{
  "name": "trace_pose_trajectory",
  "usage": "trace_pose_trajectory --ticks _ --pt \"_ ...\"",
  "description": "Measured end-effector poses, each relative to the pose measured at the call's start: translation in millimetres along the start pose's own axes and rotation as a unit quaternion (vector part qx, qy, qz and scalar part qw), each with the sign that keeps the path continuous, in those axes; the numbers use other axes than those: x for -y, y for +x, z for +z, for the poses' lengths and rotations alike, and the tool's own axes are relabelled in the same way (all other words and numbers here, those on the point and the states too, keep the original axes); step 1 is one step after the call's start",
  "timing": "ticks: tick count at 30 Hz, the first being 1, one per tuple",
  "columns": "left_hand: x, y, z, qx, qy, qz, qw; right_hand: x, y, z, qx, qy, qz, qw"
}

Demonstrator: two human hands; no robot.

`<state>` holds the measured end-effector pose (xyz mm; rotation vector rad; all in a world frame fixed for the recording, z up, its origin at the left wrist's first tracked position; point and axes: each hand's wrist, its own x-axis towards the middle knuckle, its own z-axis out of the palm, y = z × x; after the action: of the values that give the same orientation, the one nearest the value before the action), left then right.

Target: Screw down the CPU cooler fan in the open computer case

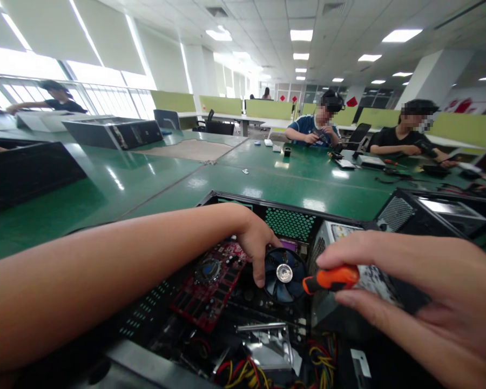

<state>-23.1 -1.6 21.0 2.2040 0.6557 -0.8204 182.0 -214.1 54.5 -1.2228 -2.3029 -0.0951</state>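
Note:
An open black computer case [227, 199] lies on the green table in front of me. Inside it are a red circuit card [210, 286], a black cooler fan [284, 274] with a silver hub, and a grey power supply [340, 233]. My left hand [256, 240] reaches into the case, its fingers resting at the fan's left edge beside the red card. My right hand [421, 292] is closed on an orange-handled screwdriver [331, 279], held just right of the fan and in front of the power supply.
Coloured cable bundles [247, 374] fill the case's near end. A second open case [433, 212] stands at right, another computer [113, 132] at far left. Two people sit working across the table, a third at far left. Small parts lie on the green surface [243, 172].

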Motion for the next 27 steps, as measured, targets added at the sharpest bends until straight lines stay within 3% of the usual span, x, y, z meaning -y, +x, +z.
trace_pose_trajectory --ticks 4,8,15,20,27 --pt "-1 -2 -2.3 -0.001 0.016 0.000 1.000 12 10 0 0.061 0.027 -0.038 0.997" --pt "-4 -5 -3.9 0.003 0.027 -0.008 1.000 16 11 -1 0.126 0.108 0.012 0.986" --pt "-6 -4 -3.7 0.012 0.028 -0.008 1.000 1 -4 19 0.037 0.088 0.022 0.995" --pt "-5 -3 -3.3 0.013 0.031 -0.005 0.999 -7 -18 32 0.033 0.079 0.024 0.996" --pt "-7 -3 -1.9 0.008 0.023 -0.021 0.999 -11 -21 33 0.036 0.085 0.025 0.995"
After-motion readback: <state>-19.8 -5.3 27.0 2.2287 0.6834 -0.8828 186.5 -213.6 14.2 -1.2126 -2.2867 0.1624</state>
